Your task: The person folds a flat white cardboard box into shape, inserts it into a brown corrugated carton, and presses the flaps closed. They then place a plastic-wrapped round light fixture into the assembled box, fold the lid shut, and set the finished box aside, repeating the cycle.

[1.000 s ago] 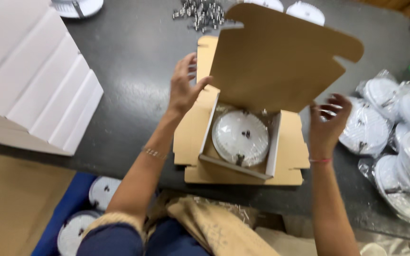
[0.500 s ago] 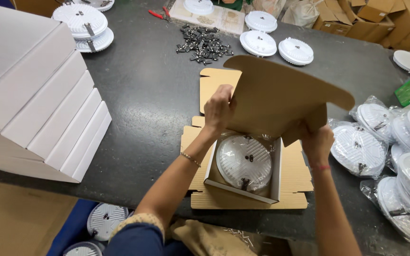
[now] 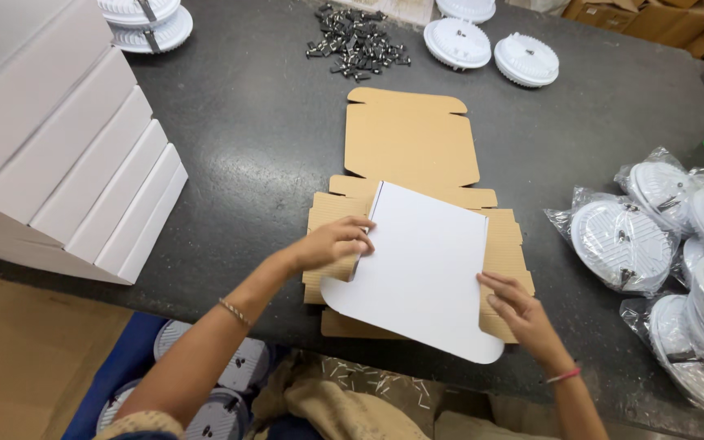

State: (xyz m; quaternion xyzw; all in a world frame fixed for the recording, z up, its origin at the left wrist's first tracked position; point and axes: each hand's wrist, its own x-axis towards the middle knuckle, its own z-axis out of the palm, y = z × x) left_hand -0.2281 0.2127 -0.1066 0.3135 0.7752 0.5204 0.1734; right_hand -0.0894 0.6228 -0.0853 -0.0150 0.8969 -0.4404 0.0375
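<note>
A cardboard box lies on the dark table [image 3: 254, 122] with its white lid [image 3: 425, 269] folded down over it. The lid's rounded front flaps hang past the box's near edge. My left hand [image 3: 336, 243] grips the lid's left edge, fingers curled over it. My right hand [image 3: 515, 310] presses flat on the lid's right front corner. The brown side flaps [image 3: 505, 236] stick out on both sides. Whatever is inside the box is hidden by the lid. A flat unfolded brown box blank [image 3: 409, 143] lies just beyond.
A stack of closed white boxes [image 3: 59, 155] stands at the left. Bagged white round lamps [image 3: 621, 240] are piled at the right. Unbagged white lamps [image 3: 458, 41] and a heap of dark metal clips [image 3: 356, 45] lie at the back. More lamps [image 3: 230, 383] sit below the table edge.
The lid stood upright over the open box with a round white lamp showing inside. Both hands have brought it down flat, and the lamp is now covered.
</note>
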